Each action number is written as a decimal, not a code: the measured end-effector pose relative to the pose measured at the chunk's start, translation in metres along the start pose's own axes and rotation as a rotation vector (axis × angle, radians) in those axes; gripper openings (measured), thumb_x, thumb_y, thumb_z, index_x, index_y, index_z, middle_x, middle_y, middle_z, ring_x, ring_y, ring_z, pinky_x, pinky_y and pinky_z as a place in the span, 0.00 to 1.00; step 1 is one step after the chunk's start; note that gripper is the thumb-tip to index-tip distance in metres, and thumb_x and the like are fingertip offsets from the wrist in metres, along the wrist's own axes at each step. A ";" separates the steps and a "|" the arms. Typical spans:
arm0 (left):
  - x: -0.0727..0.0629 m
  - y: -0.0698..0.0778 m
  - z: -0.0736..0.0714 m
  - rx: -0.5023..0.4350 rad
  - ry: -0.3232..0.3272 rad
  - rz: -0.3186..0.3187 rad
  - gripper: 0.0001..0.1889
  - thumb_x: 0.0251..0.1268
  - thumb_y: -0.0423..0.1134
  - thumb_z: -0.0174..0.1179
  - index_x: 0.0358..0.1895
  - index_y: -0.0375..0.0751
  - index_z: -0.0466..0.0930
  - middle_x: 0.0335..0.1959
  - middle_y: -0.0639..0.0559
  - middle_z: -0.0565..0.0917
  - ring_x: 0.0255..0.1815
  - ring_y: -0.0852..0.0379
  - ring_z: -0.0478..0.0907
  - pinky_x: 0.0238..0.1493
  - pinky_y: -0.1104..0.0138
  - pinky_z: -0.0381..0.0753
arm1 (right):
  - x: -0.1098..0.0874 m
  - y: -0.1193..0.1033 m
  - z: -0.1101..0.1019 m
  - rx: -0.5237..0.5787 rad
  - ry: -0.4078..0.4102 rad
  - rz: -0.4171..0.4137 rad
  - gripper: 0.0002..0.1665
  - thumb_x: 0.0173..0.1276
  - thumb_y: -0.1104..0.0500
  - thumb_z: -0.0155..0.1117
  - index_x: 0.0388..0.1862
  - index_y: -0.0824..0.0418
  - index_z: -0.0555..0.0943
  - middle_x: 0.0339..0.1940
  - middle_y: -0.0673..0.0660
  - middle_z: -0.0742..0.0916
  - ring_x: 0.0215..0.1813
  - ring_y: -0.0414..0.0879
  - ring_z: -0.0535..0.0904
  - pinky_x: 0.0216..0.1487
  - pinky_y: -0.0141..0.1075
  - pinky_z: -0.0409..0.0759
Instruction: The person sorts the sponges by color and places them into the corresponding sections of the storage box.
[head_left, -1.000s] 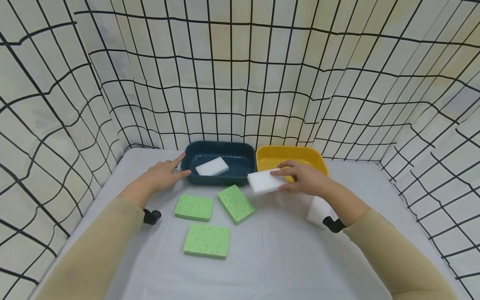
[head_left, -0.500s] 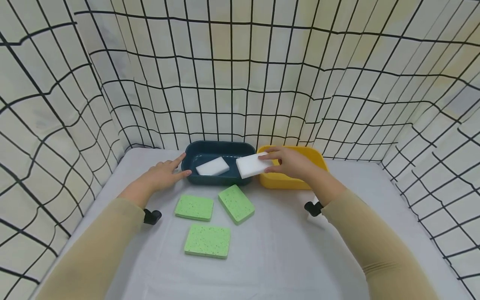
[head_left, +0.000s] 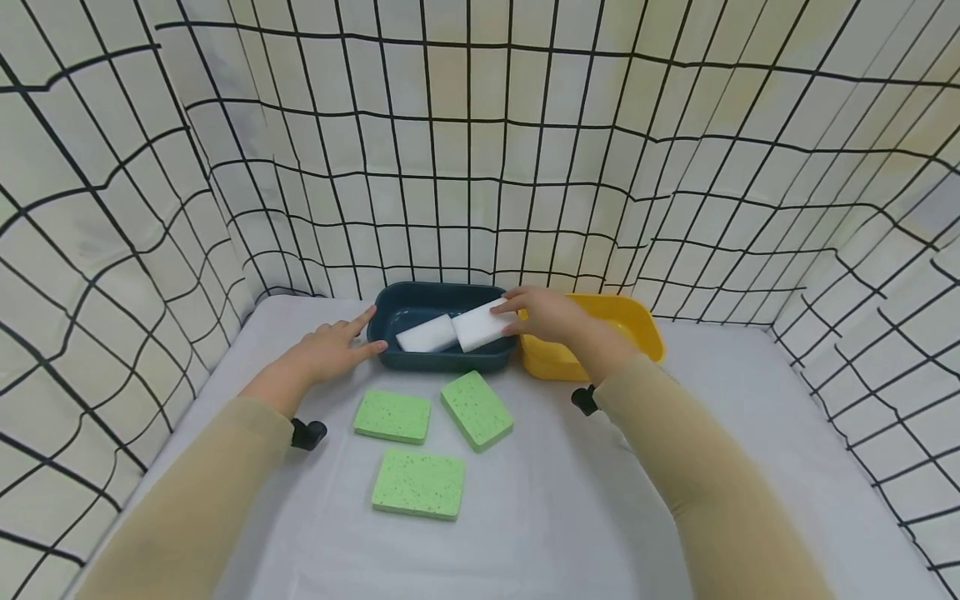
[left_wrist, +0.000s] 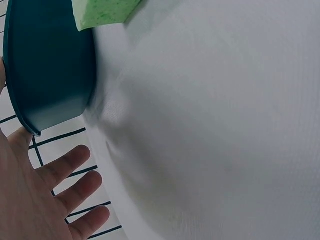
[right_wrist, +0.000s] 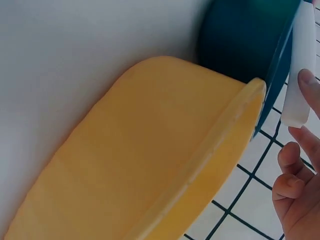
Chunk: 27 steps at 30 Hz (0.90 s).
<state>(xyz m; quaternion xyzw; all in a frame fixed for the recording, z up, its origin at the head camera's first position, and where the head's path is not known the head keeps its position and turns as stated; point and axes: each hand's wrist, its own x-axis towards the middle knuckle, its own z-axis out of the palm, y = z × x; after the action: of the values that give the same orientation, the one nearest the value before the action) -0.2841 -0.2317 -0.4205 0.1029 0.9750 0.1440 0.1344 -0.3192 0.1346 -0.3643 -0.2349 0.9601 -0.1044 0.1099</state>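
Between the thumb and fingers of my right hand point(head_left: 551, 315) is a white sponge block point(head_left: 480, 325). It tilts over the right part of the dark blue bin point(head_left: 397, 360). In the right wrist view the white block point(right_wrist: 301, 65) appears edge-on beside the bin's rim, the thumb on its face. A second white sponge block point(head_left: 427, 334) lies inside the bin, overlapped by the held one. My left hand point(head_left: 324, 350) rests at the bin's left end, thumb and index finger touching the rim. The left wrist view shows its other fingers point(left_wrist: 82, 185) spread and straight.
A yellow bin point(head_left: 637, 321) stands right beside the blue one. Three speckled green sponges, a left one point(head_left: 392, 416), a right one point(head_left: 477, 411) and a front one point(head_left: 418, 485), lie on the white-covered table point(head_left: 525, 517). Black wire mesh point(head_left: 465, 179) encloses the back and sides.
My right hand has carried the white sponge block leftward, from in front of the yellow bin to over the blue bin. The left hand stays at the blue bin's rim.
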 end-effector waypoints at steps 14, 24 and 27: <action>0.000 -0.001 0.003 0.003 0.006 0.004 0.48 0.65 0.79 0.33 0.81 0.59 0.32 0.75 0.26 0.53 0.72 0.21 0.49 0.68 0.30 0.48 | 0.024 -0.014 0.009 -0.131 -0.102 -0.024 0.23 0.68 0.48 0.68 0.63 0.41 0.82 0.70 0.52 0.76 0.71 0.54 0.68 0.71 0.50 0.66; -0.001 -0.002 0.003 0.002 0.004 0.002 0.47 0.66 0.78 0.33 0.81 0.60 0.31 0.75 0.26 0.53 0.72 0.21 0.49 0.67 0.29 0.49 | 0.037 -0.026 0.015 -0.160 -0.110 -0.034 0.25 0.69 0.46 0.68 0.65 0.40 0.80 0.70 0.51 0.76 0.69 0.51 0.70 0.70 0.49 0.68; 0.001 -0.003 0.004 0.005 0.005 0.005 0.48 0.65 0.79 0.32 0.81 0.60 0.30 0.76 0.27 0.53 0.73 0.21 0.49 0.68 0.30 0.48 | 0.040 -0.029 0.015 -0.155 -0.085 -0.052 0.26 0.69 0.46 0.68 0.66 0.41 0.79 0.72 0.52 0.75 0.71 0.52 0.69 0.70 0.50 0.67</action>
<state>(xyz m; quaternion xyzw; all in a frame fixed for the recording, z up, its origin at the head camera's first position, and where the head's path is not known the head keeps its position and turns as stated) -0.2844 -0.2333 -0.4252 0.1055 0.9754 0.1422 0.1314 -0.3372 0.0881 -0.3775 -0.2717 0.9534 -0.0223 0.1291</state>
